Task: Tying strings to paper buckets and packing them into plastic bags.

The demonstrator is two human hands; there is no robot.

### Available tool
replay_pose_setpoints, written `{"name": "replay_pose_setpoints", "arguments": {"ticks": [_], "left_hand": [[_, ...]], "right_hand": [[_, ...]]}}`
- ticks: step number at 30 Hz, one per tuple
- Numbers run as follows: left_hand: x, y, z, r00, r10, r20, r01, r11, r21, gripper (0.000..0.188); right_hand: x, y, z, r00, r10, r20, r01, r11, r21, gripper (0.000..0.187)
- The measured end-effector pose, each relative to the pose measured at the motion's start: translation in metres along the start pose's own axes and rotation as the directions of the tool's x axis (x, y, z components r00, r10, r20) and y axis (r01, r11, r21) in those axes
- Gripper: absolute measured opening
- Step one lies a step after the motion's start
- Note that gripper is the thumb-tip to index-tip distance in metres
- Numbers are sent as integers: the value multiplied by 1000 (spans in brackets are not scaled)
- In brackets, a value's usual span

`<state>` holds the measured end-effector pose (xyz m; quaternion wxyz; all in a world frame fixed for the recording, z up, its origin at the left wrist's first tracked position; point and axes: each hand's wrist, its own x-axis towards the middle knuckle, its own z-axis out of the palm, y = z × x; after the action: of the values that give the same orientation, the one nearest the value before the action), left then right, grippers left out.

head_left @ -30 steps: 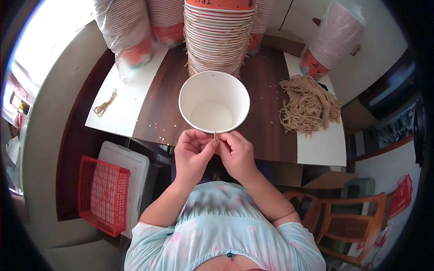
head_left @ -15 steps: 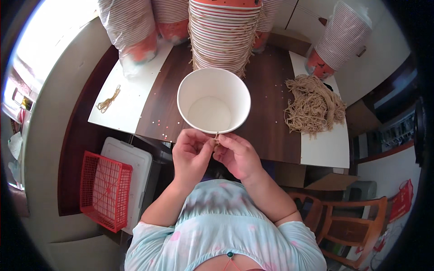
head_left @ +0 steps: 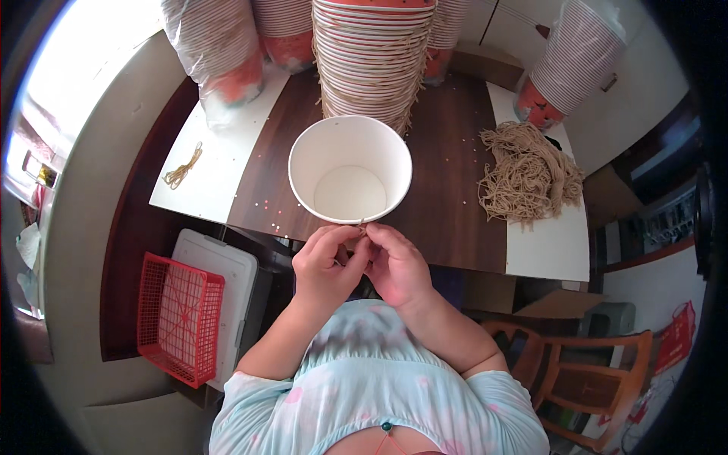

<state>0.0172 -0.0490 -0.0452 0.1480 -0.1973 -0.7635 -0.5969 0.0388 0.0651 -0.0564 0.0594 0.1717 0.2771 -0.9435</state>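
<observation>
A large white paper bucket [head_left: 351, 193] stands at the front edge of the table with its mouth tilted toward me. A small dark hole shows in its far wall, just under the rim. At the near rim, my left hand [head_left: 324, 262] and my right hand [head_left: 399, 264] meet, thumbs and fingertips pinched together on a thin tan cord [head_left: 362, 221]. A short end of the cord pokes up at the rim. The rest of it is hidden by my fingers, as is the bucket's near outer side.
Behind the bucket rises a tall stack of buckets [head_left: 371, 61] with cords hanging from it. Wrapped stacks stand farther back. A heap of tan cords [head_left: 527, 174] lies right, a small cord bundle [head_left: 183, 167] left. A red basket [head_left: 180, 318] and wooden chair [head_left: 591, 371] flank me.
The bucket has shifted slightly left and turned a little, so the hole in its far wall now shows. My fingers have drawn closer together around the cord.
</observation>
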Motion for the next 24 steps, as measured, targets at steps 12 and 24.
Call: {"name": "replay_pose_setpoints", "arguments": {"ticks": [12, 24], "left_hand": [[1, -10, -13, 975, -164, 151, 197, 951, -239, 5], [-3, 4, -18, 851, -436, 291, 524, 708, -473, 17]], "right_hand": [[7, -18, -7, 996, -87, 22, 90, 950, -300, 14], [-5, -33, -8, 688, -628, 363, 514, 69, -855, 17]]}}
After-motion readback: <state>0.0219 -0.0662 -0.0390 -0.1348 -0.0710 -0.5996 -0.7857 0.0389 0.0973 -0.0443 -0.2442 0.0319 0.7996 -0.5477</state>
